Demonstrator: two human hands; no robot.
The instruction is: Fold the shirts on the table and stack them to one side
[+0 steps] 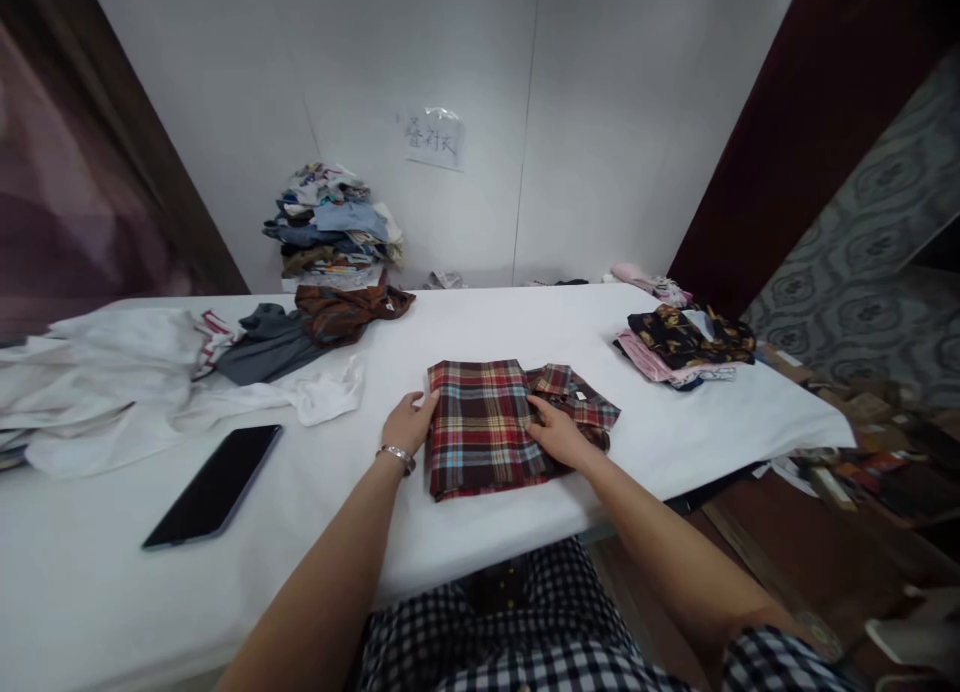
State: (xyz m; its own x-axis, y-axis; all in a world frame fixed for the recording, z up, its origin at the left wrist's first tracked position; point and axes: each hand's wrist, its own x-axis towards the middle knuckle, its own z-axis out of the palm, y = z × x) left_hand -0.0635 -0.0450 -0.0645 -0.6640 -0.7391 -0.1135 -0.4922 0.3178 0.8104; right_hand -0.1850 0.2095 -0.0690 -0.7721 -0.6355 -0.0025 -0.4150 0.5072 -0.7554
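Note:
A red, brown and blue plaid shirt (pixel 484 422) lies partly folded on the white-covered table, its collar and label showing at the right. My left hand (pixel 409 424), with a bracelet on the wrist, grips the shirt's left edge; the thumb rests near the top of the cloth and the other fingers are partly hidden. My right hand (pixel 559 435) is closed on the right edge of the folded panel, beside the collar part. Some of its fingers are tucked out of sight.
A black-screened phone (pixel 214 487) lies at the left. Loose white clothes (pixel 127 372) and a grey garment (pixel 270 344) spread behind it. A tall clothes pile (pixel 334 222) stands against the wall. Folded shirts (pixel 686 342) are stacked at the right, near the table's edge.

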